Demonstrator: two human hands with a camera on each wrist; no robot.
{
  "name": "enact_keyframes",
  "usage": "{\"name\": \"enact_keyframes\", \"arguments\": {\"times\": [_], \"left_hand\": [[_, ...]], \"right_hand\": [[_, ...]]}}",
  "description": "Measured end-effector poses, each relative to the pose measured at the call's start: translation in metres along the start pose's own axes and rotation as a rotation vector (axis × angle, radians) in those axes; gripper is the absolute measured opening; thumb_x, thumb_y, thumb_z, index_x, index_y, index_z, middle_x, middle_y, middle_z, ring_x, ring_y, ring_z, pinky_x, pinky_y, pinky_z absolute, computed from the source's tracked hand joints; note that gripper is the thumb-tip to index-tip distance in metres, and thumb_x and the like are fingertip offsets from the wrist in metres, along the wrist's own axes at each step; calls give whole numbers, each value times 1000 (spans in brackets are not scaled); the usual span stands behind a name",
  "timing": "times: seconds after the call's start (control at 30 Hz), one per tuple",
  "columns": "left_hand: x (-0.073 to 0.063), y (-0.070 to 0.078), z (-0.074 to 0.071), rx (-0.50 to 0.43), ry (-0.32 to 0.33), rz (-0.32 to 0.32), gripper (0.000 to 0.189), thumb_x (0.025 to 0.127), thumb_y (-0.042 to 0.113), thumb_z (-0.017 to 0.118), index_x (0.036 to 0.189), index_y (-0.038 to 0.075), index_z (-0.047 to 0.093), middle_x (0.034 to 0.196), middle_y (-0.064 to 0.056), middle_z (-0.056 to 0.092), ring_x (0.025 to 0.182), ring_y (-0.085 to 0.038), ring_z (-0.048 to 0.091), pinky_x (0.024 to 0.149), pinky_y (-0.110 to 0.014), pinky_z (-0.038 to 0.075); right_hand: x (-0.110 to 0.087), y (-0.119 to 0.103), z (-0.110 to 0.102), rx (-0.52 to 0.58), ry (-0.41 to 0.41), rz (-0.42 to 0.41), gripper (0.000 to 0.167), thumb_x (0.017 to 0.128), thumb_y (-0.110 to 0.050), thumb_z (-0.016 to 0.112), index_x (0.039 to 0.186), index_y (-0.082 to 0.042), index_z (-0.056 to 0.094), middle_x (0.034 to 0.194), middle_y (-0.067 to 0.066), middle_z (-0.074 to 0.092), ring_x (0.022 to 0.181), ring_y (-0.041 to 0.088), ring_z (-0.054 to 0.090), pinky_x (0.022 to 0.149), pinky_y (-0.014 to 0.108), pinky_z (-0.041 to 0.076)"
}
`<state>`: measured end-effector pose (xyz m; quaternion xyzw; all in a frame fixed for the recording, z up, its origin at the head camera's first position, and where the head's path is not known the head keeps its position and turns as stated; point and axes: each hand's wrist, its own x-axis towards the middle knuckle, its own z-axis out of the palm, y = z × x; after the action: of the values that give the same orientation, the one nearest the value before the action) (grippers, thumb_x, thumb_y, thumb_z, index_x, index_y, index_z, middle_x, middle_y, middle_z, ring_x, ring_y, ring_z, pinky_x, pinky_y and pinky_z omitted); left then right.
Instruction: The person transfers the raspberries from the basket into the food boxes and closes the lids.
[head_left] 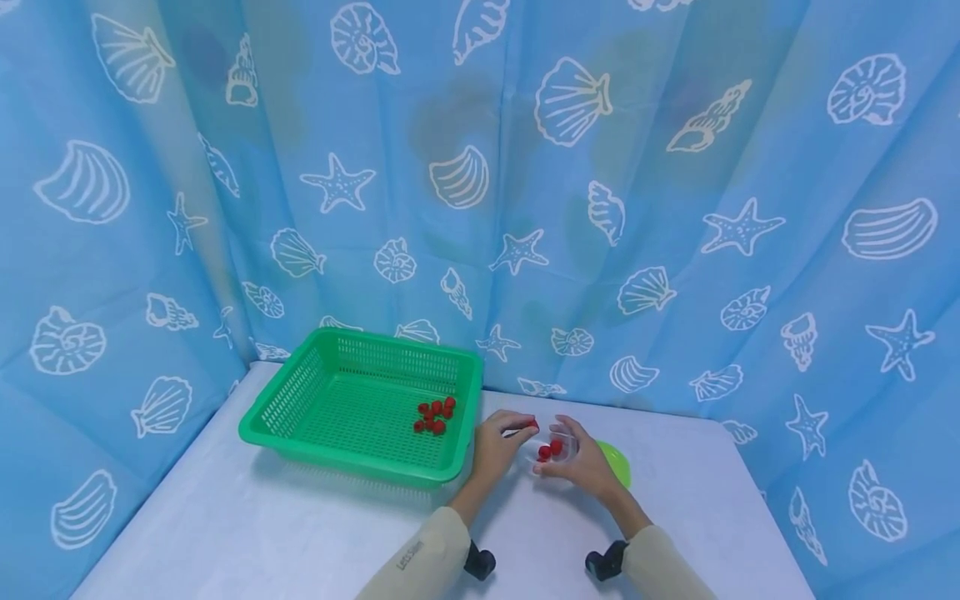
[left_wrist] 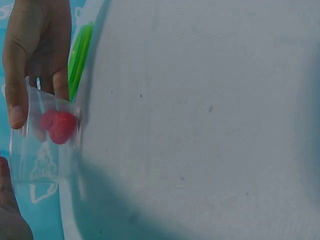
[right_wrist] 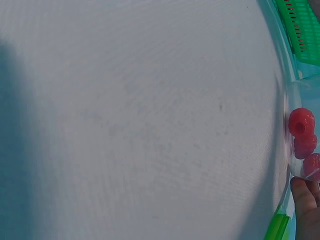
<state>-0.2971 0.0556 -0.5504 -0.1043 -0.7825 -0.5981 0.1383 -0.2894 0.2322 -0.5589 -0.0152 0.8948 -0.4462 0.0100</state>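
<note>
My left hand (head_left: 497, 446) pinches a red raspberry (head_left: 532, 423) between thumb and fingertips, beside the rim of a clear plastic cup (head_left: 572, 446). Around the cup's right side curl the fingers and thumb of my right hand (head_left: 588, 467). Inside lie a few raspberries (right_wrist: 301, 122), bunched at the bottom in the right wrist view. In the left wrist view the right hand (left_wrist: 37, 55) grips the cup (left_wrist: 30, 155), which looks tilted there; only part of the left hand (left_wrist: 11, 215) shows at the lower left edge.
A green plastic basket (head_left: 360, 468) stands to the left, with several raspberries (head_left: 435, 417) in its right part. Behind the right hand a light green lid (head_left: 617, 462) lies on the white table (head_left: 247, 517). A blue shell-patterned curtain (head_left: 510, 208) hangs behind the table.
</note>
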Motion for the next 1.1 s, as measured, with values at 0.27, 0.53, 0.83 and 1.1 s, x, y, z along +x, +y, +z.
{"name": "enact_keyframes", "arguments": {"times": [0.27, 0.53, 0.83, 1.1], "left_hand": [[0, -5, -3, 6, -51, 33, 18, 87, 21, 75, 105, 21, 75, 100, 12, 65, 98, -4, 64, 86, -20, 51], [3, -1, -4, 187, -137, 103, 20, 86, 20, 76, 106, 16, 75, 99, 12, 64, 94, -3, 63, 83, -17, 51], [12, 10, 0, 377, -275, 121, 16, 86, 12, 76, 102, 14, 75, 95, 7, 63, 91, -6, 63, 82, -15, 51], [21, 14, 2, 523, -363, 190, 15, 83, 12, 78, 99, 11, 76, 91, 4, 64, 86, -7, 61, 78, -13, 51]], "right_hand": [[-1, -3, 1, 6, -6, -1, 108, 60, -45, 91, 149, -26, 34, 143, 2, 50, 132, 30, 43, 94, 60, 45], [-4, -6, -2, 31, -22, -11, 105, 63, -41, 91, 149, -25, 34, 144, 2, 49, 133, 29, 41, 96, 61, 44], [-2, -2, -4, 42, -21, -30, 107, 61, -45, 91, 149, -25, 34, 144, 2, 48, 133, 30, 41, 96, 57, 46], [1, 5, 0, 35, -14, -37, 107, 60, -45, 91, 149, -28, 35, 141, -1, 50, 131, 27, 44, 95, 55, 47]]}}
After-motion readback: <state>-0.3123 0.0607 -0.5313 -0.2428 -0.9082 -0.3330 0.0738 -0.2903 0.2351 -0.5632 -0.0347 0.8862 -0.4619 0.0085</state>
